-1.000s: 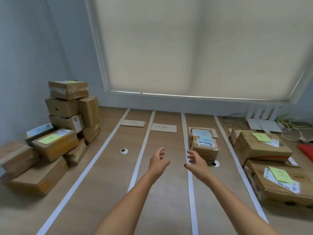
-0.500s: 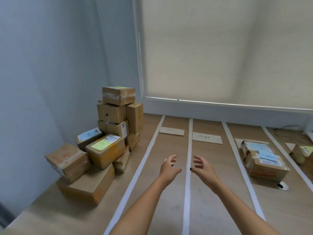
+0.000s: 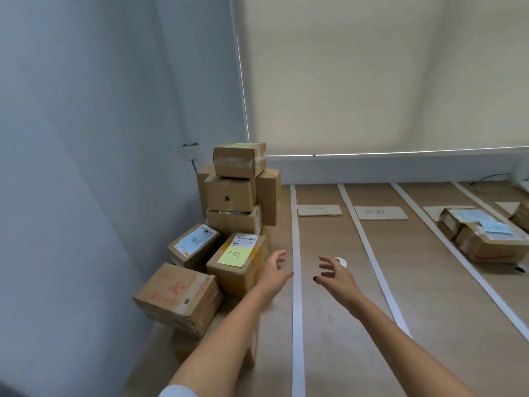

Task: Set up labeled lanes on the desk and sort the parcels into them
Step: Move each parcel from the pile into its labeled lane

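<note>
A pile of cardboard parcels (image 3: pixel 234 196) stands in the left corner of the wooden desk (image 3: pixel 337 310). Nearest my hands is a parcel with a yellow note (image 3: pixel 237 262), beside one with a blue label (image 3: pixel 194 245) and one with red print (image 3: pixel 177 296). My left hand (image 3: pixel 274 273) hovers just right of the yellow-note parcel, fingers spread, holding nothing. My right hand (image 3: pixel 335 276) is spread open over the first lane. White tape strips (image 3: pixel 296 267) divide the desk into lanes. Cardboard lane labels (image 3: pixel 319 210) lie at the far ends.
Two parcels with blue labels (image 3: pixel 481 233) sit in a lane on the right. A white cable grommet (image 3: pixel 341 261) lies beyond my right hand. The blue wall (image 3: pixel 86 167) borders the pile on the left, and a window blind (image 3: pixel 372 75) hangs behind the desk.
The view has swung left, bringing the parcel pile closer. Both hands have moved left toward the yellow-note parcel and stay empty with fingers spread.
</note>
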